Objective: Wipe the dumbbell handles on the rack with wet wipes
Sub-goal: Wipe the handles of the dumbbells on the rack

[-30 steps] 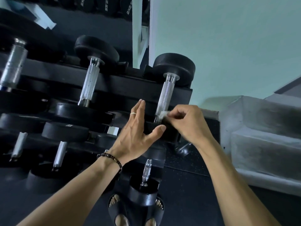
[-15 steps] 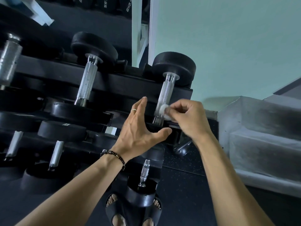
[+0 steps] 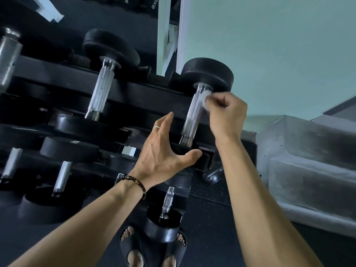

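— What's the head view showing?

— A person is standing at a black rack (image 3: 134, 91) of dumbbells, both bare arms reaching forward. The right hand (image 3: 227, 112) is curling its fingers round a small white wipe (image 3: 206, 100) and pressing it against the far end of a knurled steel handle (image 3: 192, 114), just under the round black head of the end dumbbell (image 3: 208, 74) on the top tier.

— So the right grip is pinching the wipe?

— Yes, the wipe is bunched between thumb and fingers and is touching the handle's right side. Only a bit of it is showing past the knuckles.

— And the left hand?

— The left hand (image 3: 163, 151) is lying spread, fingers straight and pointing up at the rack, the thumb resting along the dumbbell's near black head. It is holding nothing. A ring (image 3: 156, 127) is sitting on one finger and a dark bead bracelet (image 3: 136, 182) is circling the wrist.

— Where is that dumbbell on the rack?

— At the right end of the top tier, tilting toward the person. A second one (image 3: 102, 89) is lying to its left, well apart, and more are sitting on the tiers below.

— Anything else?

— Dark sandals (image 3: 133, 241) are showing at the bottom on the black floor, a pale green wall (image 3: 279, 45) is rising behind, and grey concrete steps (image 3: 308, 160) are standing at the right.
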Tool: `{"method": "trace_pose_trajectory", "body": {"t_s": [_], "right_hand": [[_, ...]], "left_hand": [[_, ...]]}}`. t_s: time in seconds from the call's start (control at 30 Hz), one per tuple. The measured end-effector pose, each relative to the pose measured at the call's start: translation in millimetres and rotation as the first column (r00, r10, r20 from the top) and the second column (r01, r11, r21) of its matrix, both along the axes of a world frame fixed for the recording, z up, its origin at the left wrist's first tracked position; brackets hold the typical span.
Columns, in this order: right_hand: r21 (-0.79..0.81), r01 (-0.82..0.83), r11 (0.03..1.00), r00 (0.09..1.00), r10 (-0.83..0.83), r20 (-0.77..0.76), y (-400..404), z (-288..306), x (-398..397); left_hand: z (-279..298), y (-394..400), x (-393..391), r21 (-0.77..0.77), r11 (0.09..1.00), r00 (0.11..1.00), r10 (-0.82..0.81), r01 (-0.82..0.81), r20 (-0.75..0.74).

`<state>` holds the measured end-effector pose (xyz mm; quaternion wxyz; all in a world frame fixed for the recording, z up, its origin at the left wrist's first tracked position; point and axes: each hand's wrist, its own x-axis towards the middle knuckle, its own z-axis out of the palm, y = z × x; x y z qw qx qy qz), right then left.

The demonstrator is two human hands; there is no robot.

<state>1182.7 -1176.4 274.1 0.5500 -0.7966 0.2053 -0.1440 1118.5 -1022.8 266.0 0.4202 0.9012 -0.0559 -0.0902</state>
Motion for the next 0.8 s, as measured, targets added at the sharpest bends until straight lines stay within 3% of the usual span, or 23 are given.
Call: {"method": "trace_pose_trajectory", "body": {"t_s": [0.1,0.27,0.37,0.5,0.57,0.7,0.8], "right_hand": [[0.123,0.025,0.992,1.0,-0.025,0.003,1,-6,2],[0.161,-0.283,0.945,0.924,0.314,-0.22,-9,1,-55],[0.057,-0.183,0.981,0.974,0.189,-0.125,-8,3,-25],[0.216,0.005,0.976,0.998,0.009,-0.063,-5,-5,7],[0.293,-0.044,0.955,0.991,0.079,-0.109,-7,-9,-4],[0.283,-0.237,0.929,0.921,0.308,-0.238,-13,-5,-44],[0.261,-0.143,0.955,0.972,0.185,-0.144,-10,1,-20]], "left_hand": [[0,0,-1,0.006,1.0,1.0,-0.011,0.011,-0.003],[3,0,-1,0.014,1.0,1.0,-0.028,0.028,0.001],[3,0,-1,0.019,0.999,1.0,-0.027,0.027,0.002],[3,0,0,0.032,0.999,1.0,-0.028,0.028,0.0],[3,0,-1,0.036,0.999,1.0,-0.028,0.028,-0.003],[2,0,0,0.045,0.999,1.0,-0.026,0.025,0.007],[2,0,0,0.043,0.999,1.0,-0.027,0.027,0.01]]}}
